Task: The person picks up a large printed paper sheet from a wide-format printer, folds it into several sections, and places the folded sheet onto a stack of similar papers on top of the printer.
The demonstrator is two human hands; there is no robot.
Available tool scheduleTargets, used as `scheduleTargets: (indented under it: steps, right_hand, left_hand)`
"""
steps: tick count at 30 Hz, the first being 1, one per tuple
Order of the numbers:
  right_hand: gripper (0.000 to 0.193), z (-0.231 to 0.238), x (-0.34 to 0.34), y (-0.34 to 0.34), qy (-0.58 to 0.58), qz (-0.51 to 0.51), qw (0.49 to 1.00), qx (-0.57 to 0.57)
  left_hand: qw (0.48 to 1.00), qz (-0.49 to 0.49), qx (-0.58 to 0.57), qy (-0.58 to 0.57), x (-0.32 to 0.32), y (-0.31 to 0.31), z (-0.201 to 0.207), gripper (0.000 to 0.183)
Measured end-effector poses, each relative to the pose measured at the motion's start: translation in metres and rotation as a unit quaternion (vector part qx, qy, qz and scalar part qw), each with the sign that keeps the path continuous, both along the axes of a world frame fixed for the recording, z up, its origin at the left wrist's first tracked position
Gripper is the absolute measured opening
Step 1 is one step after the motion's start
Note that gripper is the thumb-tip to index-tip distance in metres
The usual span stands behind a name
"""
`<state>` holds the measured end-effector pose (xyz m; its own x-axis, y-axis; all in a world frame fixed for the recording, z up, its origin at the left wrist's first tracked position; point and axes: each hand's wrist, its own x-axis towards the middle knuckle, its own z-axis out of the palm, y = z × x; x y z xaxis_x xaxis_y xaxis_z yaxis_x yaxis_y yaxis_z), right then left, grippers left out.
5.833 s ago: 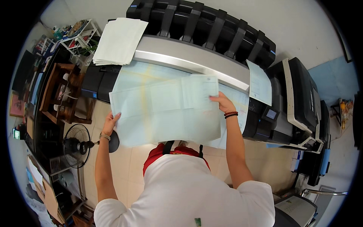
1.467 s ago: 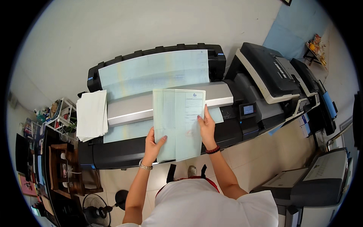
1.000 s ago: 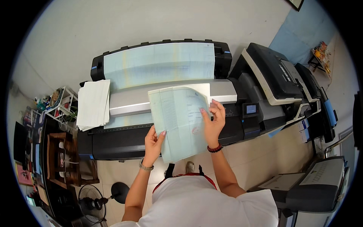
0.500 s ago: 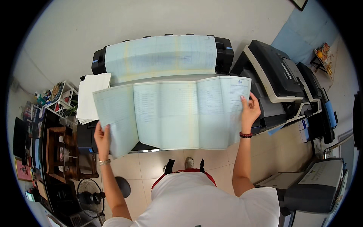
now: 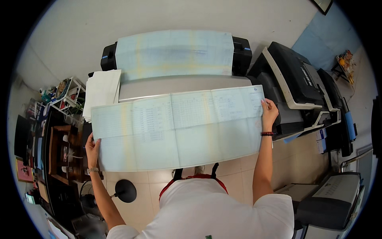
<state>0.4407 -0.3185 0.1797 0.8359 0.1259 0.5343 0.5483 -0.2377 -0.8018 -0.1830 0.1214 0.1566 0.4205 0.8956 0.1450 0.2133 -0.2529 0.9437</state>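
Observation:
A wide, pale blue-green sheet of paper with fold creases, faint printed tables and yellowish bands is stretched between my hands. My left hand pinches its left edge, and my right hand pinches the right edge near the upper corner. The sheet is fairly flat, its right end a little higher than its left. Behind it a similar pale blue sheet lies draped over the back of a large-format printer. The held sheet covers the front part of that printer.
White papers lie in a stack at the printer's left end. An office copier stands to the right, with another grey machine at lower right. On the left are a wooden chair, a white rack and a fan.
My hands have spread apart, and the sheet has gone from zigzag folds to nearly flat. My left hand moved left and slightly down, and more of the printer's silver top shows.

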Motion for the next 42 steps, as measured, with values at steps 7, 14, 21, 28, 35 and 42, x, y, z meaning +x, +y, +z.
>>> scheduleTargets:
  steps: [7,14,21,28,35,42]
  right_hand:
    - [0.019,-0.014,0.026,0.009,0.049,0.013,0.999,-0.001]
    - [0.019,0.006,0.068,0.016,0.047,0.001,0.997,0.065]
    - [0.020,0.026,0.095,0.033,0.048,0.013,0.995,0.090]
    - [0.019,0.064,0.115,0.045,0.094,0.073,0.979,0.165]
    - [0.017,0.035,0.125,0.043,0.119,0.103,0.975,0.154]
    - [0.018,-0.008,0.096,0.067,0.118,0.068,0.986,0.096]
  left_hand:
    - [0.999,0.039,0.016,-0.012,-0.003,0.013,-0.006,0.039]
    - [0.995,0.042,0.067,0.065,-0.062,0.080,-0.080,0.040]
    - [0.985,0.137,0.035,0.100,-0.105,0.097,-0.164,0.038]
    - [0.976,0.170,0.030,0.136,-0.106,0.086,-0.161,0.032]
    - [0.975,0.138,-0.005,0.172,-0.099,0.051,-0.161,0.026]
    - [0.967,0.018,-0.212,0.141,-0.043,-0.017,-0.180,0.016]
